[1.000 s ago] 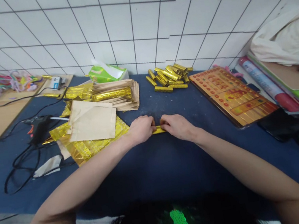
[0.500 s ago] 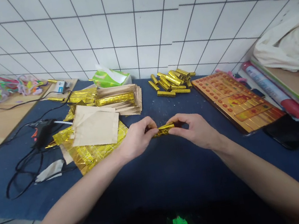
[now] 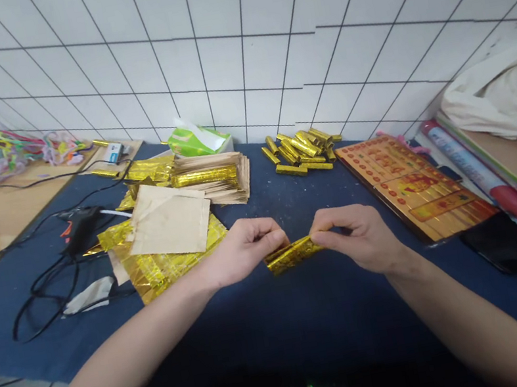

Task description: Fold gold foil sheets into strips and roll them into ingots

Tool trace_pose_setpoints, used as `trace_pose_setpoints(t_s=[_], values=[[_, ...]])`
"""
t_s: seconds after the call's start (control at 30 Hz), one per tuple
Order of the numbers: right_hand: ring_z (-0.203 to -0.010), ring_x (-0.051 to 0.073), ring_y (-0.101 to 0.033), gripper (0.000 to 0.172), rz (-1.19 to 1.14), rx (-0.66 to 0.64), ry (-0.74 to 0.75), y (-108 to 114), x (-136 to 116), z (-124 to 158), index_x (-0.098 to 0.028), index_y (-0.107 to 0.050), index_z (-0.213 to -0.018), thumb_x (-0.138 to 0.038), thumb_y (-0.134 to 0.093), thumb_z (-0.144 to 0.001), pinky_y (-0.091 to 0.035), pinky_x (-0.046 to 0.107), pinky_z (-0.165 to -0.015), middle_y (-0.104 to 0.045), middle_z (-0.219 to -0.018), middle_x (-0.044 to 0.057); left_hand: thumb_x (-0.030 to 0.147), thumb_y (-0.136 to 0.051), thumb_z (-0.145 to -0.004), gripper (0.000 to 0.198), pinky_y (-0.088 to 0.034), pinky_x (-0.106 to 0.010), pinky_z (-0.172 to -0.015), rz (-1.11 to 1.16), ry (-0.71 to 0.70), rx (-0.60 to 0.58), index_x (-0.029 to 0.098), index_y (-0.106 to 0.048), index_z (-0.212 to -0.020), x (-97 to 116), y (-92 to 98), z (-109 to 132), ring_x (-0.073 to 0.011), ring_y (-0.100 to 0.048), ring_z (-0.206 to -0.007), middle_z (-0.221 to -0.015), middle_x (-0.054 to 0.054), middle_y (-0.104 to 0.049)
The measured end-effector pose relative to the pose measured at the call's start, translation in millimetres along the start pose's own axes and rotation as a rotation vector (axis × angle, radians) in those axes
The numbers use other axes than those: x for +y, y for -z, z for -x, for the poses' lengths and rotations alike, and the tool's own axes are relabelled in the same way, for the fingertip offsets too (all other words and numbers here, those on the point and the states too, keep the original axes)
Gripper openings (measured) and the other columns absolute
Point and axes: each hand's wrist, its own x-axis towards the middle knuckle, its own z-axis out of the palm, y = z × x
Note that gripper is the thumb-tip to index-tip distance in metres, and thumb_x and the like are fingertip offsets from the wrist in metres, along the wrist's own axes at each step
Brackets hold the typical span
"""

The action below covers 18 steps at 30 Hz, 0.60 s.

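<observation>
Both my hands hold a small rolled gold foil paper (image 3: 293, 254) a little above the blue table cloth (image 3: 310, 318). My left hand (image 3: 243, 249) pinches its left end, fingers closed. My right hand (image 3: 359, 236) pinches the right end, fingers curled. The roll tilts slightly, right end higher. A pile of finished gold rolls (image 3: 301, 149) lies at the back of the table. Loose gold foil sheets (image 3: 161, 264) with a plain tan sheet (image 3: 168, 219) on top lie to the left of my hands.
A stack of tan paper (image 3: 220, 177) with a gold band sits behind the sheets, with a green tissue pack (image 3: 196, 141) behind it. A glue gun (image 3: 79, 225) and black cables lie left. A red-gold printed board (image 3: 411, 183), books and a white bag (image 3: 505, 90) are right.
My hands lifted the gold roll off the cloth and brought it nearer to me. The roll shows more between my fingers and is now tilted.
</observation>
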Motion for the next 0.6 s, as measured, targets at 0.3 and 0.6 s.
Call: trace_pose_setpoints(t_s=[0.3, 0.6], values=[[-0.053, 0.008, -0.048, 0.018, -0.077, -0.066, -0.012, 1.8, 2.5, -1.1, -0.018, -0.061, -0.068, -0.028, -0.056, -0.081, -0.036, 0.022, -0.051, -0.057, -0.062, -0.002, 0.028, -0.045, -0.084, 0.021, -0.040, -0.018, -0.052, 0.042, 0.095, -0.239, 0.013, -0.057, -0.073, 8.3, 8.1, 3.9, -0.0063, -0.048, -0.053, -0.059, 0.004, -0.051], [-0.055, 0.008, -0.050, 0.017, -0.048, -0.084, -0.042, 1.6, 1.6, -2.3, -0.017, -0.062, -0.069, -0.027, -0.056, -0.081, -0.037, 0.021, -0.053, -0.057, -0.062, -0.002, 0.021, -0.049, -0.078, 0.013, -0.040, -0.015, -0.049, -0.138, 0.159, -0.150, 0.015, -0.057, -0.070, 10.1, 3.6, 6.2, -0.0063, -0.052, -0.051, -0.055, 0.005, -0.055]])
